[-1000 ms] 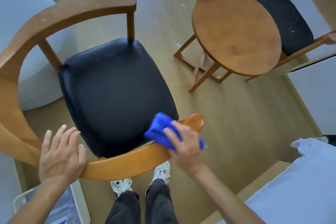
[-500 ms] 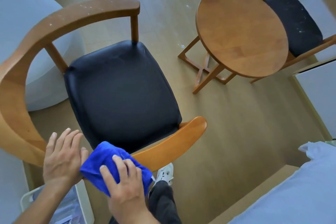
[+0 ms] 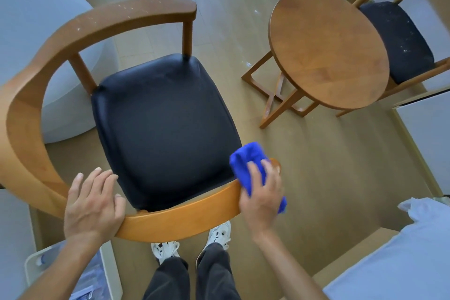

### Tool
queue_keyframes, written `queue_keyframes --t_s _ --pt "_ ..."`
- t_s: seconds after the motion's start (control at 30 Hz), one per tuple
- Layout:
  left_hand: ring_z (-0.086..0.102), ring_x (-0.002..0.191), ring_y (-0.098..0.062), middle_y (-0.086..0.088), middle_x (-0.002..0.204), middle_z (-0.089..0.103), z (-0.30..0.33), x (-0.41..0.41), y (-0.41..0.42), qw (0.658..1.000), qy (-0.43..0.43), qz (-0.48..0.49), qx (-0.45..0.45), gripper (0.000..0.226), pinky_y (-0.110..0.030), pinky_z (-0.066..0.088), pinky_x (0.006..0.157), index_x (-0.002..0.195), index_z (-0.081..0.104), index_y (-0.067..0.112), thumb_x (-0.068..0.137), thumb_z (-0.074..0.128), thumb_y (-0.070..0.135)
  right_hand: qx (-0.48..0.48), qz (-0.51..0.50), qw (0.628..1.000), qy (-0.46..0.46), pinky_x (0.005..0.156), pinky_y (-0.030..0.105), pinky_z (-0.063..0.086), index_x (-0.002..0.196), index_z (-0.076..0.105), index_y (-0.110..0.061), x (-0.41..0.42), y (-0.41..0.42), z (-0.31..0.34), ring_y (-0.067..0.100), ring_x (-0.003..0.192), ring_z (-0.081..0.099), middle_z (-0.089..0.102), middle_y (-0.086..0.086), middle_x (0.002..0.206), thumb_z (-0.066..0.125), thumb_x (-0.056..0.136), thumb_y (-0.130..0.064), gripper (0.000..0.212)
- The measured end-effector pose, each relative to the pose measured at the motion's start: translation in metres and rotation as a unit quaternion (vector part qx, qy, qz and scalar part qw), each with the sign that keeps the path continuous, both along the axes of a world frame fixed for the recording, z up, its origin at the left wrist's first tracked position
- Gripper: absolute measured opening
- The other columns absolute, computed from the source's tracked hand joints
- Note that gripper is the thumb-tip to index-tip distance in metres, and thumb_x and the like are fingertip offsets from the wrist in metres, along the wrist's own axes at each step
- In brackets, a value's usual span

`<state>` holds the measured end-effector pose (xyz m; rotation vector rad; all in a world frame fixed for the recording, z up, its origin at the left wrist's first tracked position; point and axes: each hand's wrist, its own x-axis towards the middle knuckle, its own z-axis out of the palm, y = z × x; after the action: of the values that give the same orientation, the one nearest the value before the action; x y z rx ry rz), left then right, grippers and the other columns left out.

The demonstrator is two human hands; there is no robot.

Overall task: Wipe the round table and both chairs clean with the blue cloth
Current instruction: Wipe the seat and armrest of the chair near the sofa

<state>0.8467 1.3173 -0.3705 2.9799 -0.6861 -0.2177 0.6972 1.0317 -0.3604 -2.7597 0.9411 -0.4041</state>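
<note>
Below me stands a wooden armchair with a curved rail and a black seat. My right hand presses the blue cloth onto the near end of the rail, fingers spread over the cloth. My left hand rests on the same rail further left, fingers wrapped over its edge. White specks dot the far end of the rail. The round wooden table stands at the upper right. Behind it is the second chair, with a dusty black seat.
A grey sofa fills the upper left. A white bin stands at my lower left, and a bed with pale sheets at the lower right. White cabinet at the right edge. My shoes are under the rail.
My right hand swept the blue cloth along the near rail, from its end left to beside my left hand, then back right to the end. My left hand stayed on the rail.
</note>
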Motion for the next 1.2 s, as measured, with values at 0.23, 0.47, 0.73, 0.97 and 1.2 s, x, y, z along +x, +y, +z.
queue_keyframes --t_s 0.23,0.47,0.73,0.97,1.2 --pt "0.056 0.118 -0.041 -0.025 0.119 0.063 0.000 0.000 0.000 1.000 -0.009 -0.005 -0.010 0.056 -0.050 0.022 0.115 0.108 0.066 -0.008 0.082 0.030 0.026 0.083 0.199 0.976 0.000 0.089 0.039 0.050 0.125 0.054 -0.030 -0.006 0.138 0.005 0.023 0.116 0.051 0.052 0.003 0.134 0.060 0.077 -0.023 0.048" --pt "0.055 0.118 -0.039 -0.024 0.118 0.064 0.001 0.001 0.004 1.000 0.021 -0.013 -0.002 0.057 -0.045 0.016 0.118 0.108 0.067 -0.005 0.081 0.032 0.030 -0.010 0.130 0.991 0.005 0.088 0.044 0.047 0.127 0.051 -0.018 -0.025 -0.016 -0.001 0.032 0.112 0.052 0.049 0.014 0.131 0.066 0.074 -0.001 0.057" --pt "0.036 0.137 -0.024 -0.003 0.132 0.057 0.047 0.008 -0.031 0.988 0.146 0.042 -0.007 0.040 -0.040 0.019 0.117 0.123 0.060 0.016 0.094 0.042 0.036 0.288 -0.100 0.952 0.013 0.081 0.032 0.048 0.126 0.052 -0.021 0.026 -0.076 0.084 0.013 0.098 0.055 0.049 -0.001 0.126 0.059 0.091 -0.011 0.037" --pt "0.052 0.101 0.006 0.012 0.106 0.058 0.214 0.015 -0.147 0.885 0.271 0.028 -0.378 0.013 -0.008 0.038 0.083 0.105 0.059 0.032 0.095 0.054 0.037 0.485 0.033 0.858 -0.168 0.076 0.024 0.055 0.112 0.055 -0.027 0.067 -0.014 0.211 0.010 0.091 0.066 0.067 -0.004 0.101 0.067 0.087 -0.003 0.037" --pt "0.062 0.089 -0.005 0.011 0.095 0.066 0.325 0.034 -0.162 0.809 0.242 0.070 -0.530 0.019 -0.019 0.049 0.074 0.100 0.055 0.035 0.087 0.065 0.044 0.518 0.116 0.807 -0.258 0.076 0.020 0.054 0.110 0.053 -0.026 0.096 0.005 0.309 0.005 0.094 0.065 0.066 -0.018 0.096 0.064 0.089 -0.008 0.030"
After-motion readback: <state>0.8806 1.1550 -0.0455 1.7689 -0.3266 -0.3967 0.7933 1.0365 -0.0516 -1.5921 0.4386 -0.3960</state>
